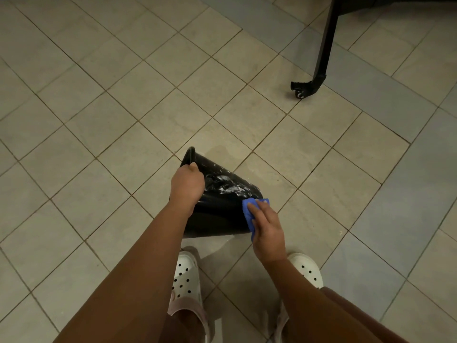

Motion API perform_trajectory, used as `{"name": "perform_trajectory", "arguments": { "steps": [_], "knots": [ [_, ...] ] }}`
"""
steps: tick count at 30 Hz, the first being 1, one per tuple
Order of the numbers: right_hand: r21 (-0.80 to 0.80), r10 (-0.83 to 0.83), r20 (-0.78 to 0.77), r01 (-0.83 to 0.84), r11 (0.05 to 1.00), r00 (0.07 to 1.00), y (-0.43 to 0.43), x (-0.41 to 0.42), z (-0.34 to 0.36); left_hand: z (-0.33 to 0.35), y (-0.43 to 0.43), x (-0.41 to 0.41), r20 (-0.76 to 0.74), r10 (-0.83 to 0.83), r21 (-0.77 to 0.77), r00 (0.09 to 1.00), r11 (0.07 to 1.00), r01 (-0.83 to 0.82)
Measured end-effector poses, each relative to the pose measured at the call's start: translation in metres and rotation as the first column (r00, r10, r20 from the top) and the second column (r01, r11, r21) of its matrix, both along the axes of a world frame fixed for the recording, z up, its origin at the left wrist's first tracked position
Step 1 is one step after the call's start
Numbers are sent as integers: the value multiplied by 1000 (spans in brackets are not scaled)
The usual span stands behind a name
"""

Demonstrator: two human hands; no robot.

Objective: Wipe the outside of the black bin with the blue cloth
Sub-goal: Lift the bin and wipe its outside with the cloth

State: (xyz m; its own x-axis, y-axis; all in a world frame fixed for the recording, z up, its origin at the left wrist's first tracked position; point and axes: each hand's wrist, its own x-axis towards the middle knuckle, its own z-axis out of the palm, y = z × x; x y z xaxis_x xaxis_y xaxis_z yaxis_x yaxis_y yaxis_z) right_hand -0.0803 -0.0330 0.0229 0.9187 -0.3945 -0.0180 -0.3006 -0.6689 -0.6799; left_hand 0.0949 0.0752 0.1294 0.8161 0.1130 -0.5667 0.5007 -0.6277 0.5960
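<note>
The black bin is tipped on its side above the tiled floor, its rim pointing up-left and its base to the right. White soapy smears streak its upper wall. My left hand grips the rim. My right hand presses the folded blue cloth flat against the bin's outer wall near the base. Part of the cloth is hidden under my fingers.
Beige floor tiles spread all around. A black furniture leg with a caster stands at the upper right. My feet in white perforated clogs are just below the bin.
</note>
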Motion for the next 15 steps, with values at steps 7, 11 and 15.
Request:
{"name": "perform_trajectory", "arguments": {
  "steps": [7, 11, 15],
  "knots": [
    [236, 14, -118, 14, 972, 993, -11, 24, 4, 1, 10, -4, 22, 17, -55, 1000, 998, -16],
    [163, -102, -279, 152, 975, 955, -3, 14, 1, 0, 9, -5, 35, -6, -46, 999, 999, 7],
    [40, -28, -108, 32, 999, 994, 16, 6, 6, -3, 10, -4, 60, -51, -29, 997, 998, 52]
  ]
}}
